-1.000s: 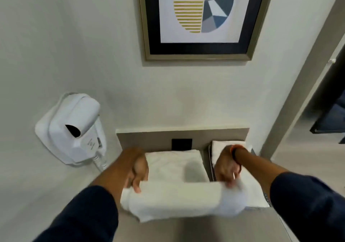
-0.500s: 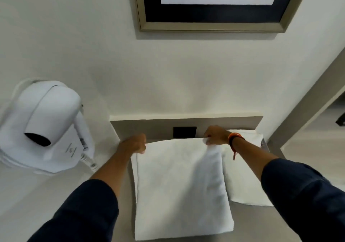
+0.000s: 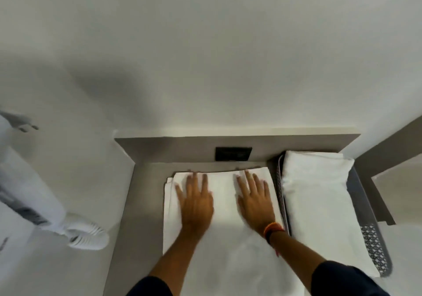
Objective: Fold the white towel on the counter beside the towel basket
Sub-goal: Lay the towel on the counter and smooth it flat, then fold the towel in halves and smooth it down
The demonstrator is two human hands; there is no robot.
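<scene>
The white towel [image 3: 225, 238] lies folded flat on the grey counter [image 3: 139, 204], its far edge close to the back wall. My left hand [image 3: 195, 201] rests flat on its far left part, fingers spread. My right hand [image 3: 254, 198] lies flat on the far right part, fingers apart, an orange band on the wrist. Neither hand grips the cloth. Directly to the right stands the grey perforated towel basket [image 3: 374, 247], holding another folded white towel [image 3: 319, 206].
A black outlet plate [image 3: 233, 154] sits in the grey backsplash just beyond the towel. A white wall-mounted hair dryer [image 3: 27, 193] with a coiled cord [image 3: 88, 236] hangs at the left. The counter ends at a side wall on the left.
The hands carried the towel's front edge up to the far edge, let go of it, and now press flat on top. The camera has tilted down and moved closer.
</scene>
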